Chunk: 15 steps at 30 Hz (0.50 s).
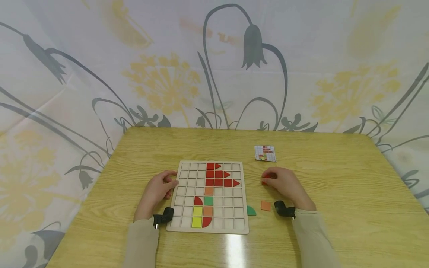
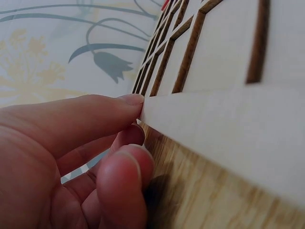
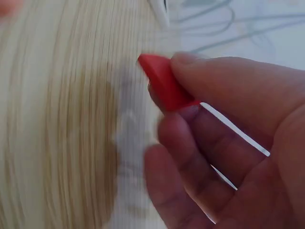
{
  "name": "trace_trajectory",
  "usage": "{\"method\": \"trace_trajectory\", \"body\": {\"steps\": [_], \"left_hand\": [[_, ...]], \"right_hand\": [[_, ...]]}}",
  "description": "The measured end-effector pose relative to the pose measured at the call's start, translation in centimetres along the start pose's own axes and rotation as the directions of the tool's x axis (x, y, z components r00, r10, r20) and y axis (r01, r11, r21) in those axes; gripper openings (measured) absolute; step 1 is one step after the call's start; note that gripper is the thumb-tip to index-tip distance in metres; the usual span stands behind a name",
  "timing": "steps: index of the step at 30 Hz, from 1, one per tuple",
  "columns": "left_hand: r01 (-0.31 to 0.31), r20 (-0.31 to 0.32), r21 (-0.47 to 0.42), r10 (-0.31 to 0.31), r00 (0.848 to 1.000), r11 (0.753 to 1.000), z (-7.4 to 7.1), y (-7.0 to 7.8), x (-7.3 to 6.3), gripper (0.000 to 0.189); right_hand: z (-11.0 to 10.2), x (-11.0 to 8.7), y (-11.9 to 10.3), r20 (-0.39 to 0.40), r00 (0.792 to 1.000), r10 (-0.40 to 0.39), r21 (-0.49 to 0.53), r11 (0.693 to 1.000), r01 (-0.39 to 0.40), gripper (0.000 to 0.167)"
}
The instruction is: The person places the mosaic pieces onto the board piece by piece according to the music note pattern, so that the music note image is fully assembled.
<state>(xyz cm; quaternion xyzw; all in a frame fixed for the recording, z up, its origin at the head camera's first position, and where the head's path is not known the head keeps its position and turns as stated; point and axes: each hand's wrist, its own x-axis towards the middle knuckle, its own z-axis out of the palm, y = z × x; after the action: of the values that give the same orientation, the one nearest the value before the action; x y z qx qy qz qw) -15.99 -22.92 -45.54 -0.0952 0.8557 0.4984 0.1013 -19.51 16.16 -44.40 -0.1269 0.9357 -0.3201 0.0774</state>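
Note:
A wooden grid board (image 1: 231, 222) lies on the table, with red, orange, green and yellow tiles in its cells. At its left edge is my left hand (image 1: 159, 190), the thumb touching the rim and the other fingers loosely bent beside it, as the left wrist view shows. My right hand (image 1: 285, 182), to the right of the board, pinches a red tile (image 3: 164, 81) between thumb and fingers above the table. Fingers partly cover that tile, so its full outline is hidden. Nearest below this hand lies a loose orange square tile (image 1: 266, 206).
A green rounded tile (image 1: 251, 211) lies against the board's right edge. Behind the right hand is a small card (image 1: 265, 153) printed with a coloured grid pattern. The wooden table (image 1: 352, 178) ends at a flower-patterned cloth (image 1: 301, 74) at the back.

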Motion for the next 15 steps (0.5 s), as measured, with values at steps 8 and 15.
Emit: {"method": "trace_trajectory", "body": {"steps": [8,15], "left_hand": [[-0.001,-0.001,0.005,0.001,1.000,1.000,-0.2,-0.2,0.0,0.036],[0.009,0.005,-0.015,-0.009,1.000,1.000,0.0,0.0,0.0,0.036]], "right_hand": [[1.8,0.4,-3.0,0.011,0.999,-0.046,0.087,0.995,0.045,0.005],[3.2,0.7,-5.4,0.058,0.990,-0.129,0.113,0.986,0.122,0.005]]}}
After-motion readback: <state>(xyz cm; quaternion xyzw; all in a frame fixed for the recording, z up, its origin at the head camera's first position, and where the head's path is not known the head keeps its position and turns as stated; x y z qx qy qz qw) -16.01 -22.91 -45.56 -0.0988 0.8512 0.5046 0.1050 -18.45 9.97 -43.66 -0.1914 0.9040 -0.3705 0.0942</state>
